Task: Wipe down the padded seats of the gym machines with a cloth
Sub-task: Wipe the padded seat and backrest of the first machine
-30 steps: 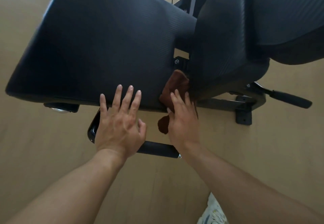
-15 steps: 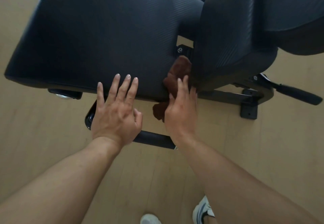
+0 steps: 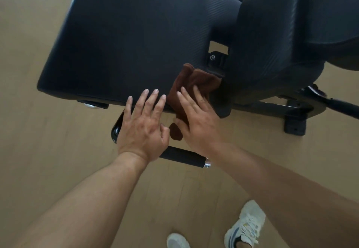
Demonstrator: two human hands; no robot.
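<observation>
Standing nearest the camera on the pale wooden floor (image 3: 48, 150) are two white sneakers (image 3: 245, 226), one at the bottom edge and one further right. Two bare forearms reach forward from there. The left hand (image 3: 142, 127) lies flat with its fingers straight and slightly spread, fingertips resting on the near edge of the black padded seat (image 3: 126, 39); its grip is released and it holds nothing. Just beside it, the right hand (image 3: 196, 119) presses with straight fingers on a brown cloth (image 3: 191, 80), so this grip is likewise released, laid on the fabric rather than curled round it. The cloth lies bunched over the seat's near right corner, next to the gap between the seat and the second pad; a small flap of it hangs below the seat edge between the two hands. Under the hands a black padded handle bar (image 3: 182, 156) with a silver end cap runs across, above the floor. Beyond the cloth, a bolted black bracket (image 3: 216, 59) shows in the gap. To the right rises the second padded cushion (image 3: 275, 34), and beneath it the black machine frame (image 3: 291, 115) stands on the floor, with a dark lever projecting toward the right edge.
</observation>
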